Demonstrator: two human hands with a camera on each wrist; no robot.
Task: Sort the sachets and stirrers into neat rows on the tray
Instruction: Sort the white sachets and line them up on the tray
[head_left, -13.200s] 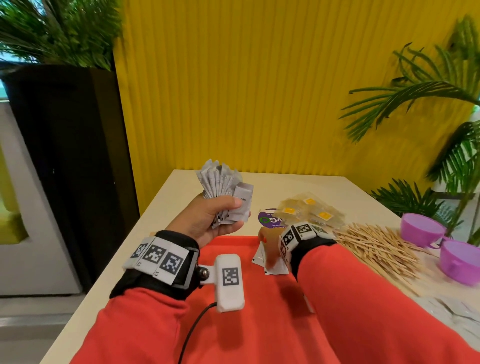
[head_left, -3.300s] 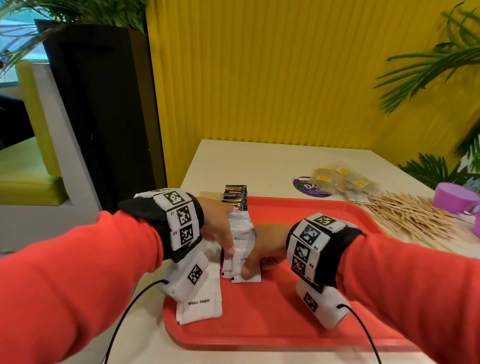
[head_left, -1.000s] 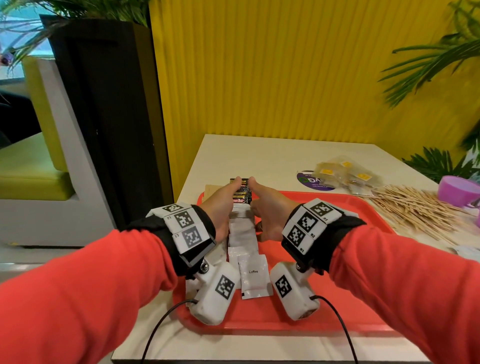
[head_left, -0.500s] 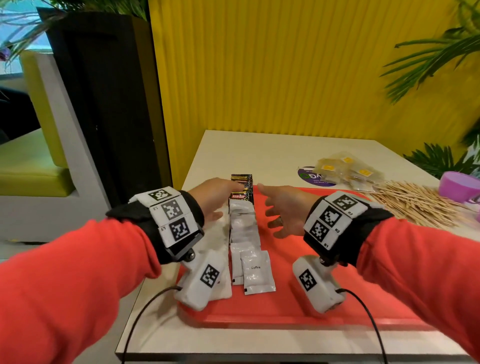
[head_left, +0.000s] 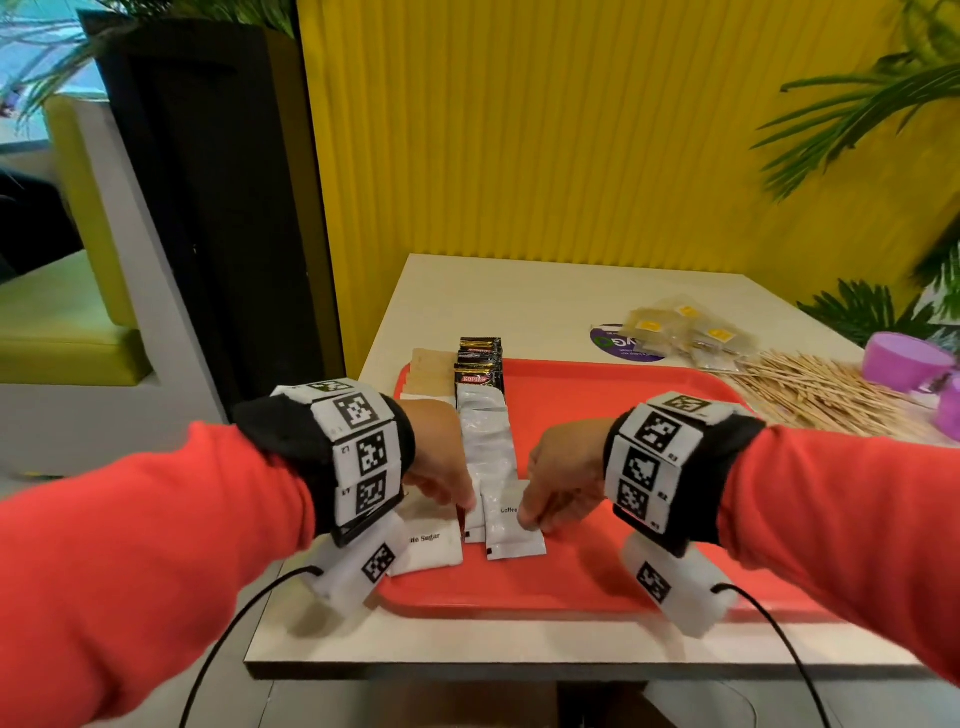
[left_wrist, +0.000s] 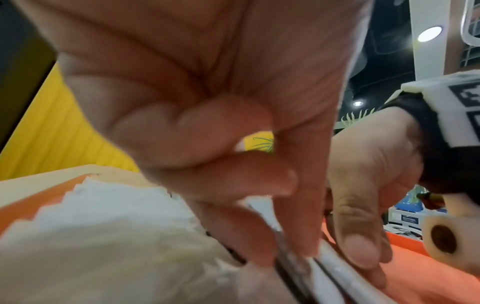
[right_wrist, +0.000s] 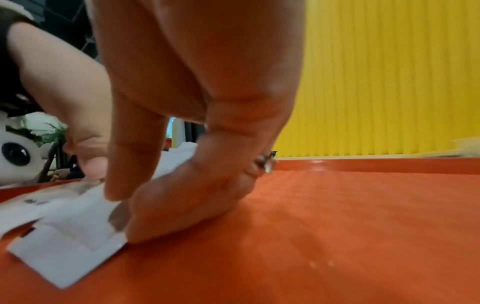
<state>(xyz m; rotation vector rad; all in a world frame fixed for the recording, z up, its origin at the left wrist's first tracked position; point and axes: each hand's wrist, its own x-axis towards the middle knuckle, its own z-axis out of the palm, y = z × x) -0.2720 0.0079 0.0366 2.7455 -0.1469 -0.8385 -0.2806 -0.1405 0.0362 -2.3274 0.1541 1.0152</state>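
Both hands, left (head_left: 442, 465) and right (head_left: 563, 480), pinch the white coffee sachets (head_left: 511, 527) from either side.

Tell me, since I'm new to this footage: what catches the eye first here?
Two hands, the left hand and right hand, meet over the flat red plastic tray at the table's near edge, fingertips on the white paper coffee sachet that ends a row running away toward black foil sachets. Right of the tray lies a loose heap of thin wooden stirrers, unsorted.
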